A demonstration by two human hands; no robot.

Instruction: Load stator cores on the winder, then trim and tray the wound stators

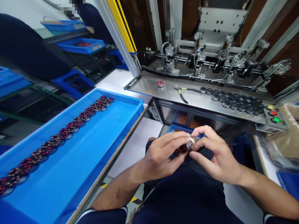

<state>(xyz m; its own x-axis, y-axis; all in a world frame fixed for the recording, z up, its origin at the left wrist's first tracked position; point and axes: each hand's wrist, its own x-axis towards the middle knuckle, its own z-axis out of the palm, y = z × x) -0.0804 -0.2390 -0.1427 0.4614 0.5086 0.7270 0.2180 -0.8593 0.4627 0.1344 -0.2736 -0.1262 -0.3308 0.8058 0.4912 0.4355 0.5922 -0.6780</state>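
Above my lap, my left hand is closed round a small round motor part with a silvery rim and a dark, reddish end. From the other side, the fingers and thumb of my right hand pinch in at its edge, where a shiny pale piece shows. Fingers cover much of both pieces, so I cannot tell how they join. A similar silver part with red windings sits alone on the metal shelf ahead.
Left stands a blue tray with a long row of motor parts. Pliers and several black rotor housings lie on the shelf. Behind rises a machine with clamps; at right is a button box. Another person is far left.
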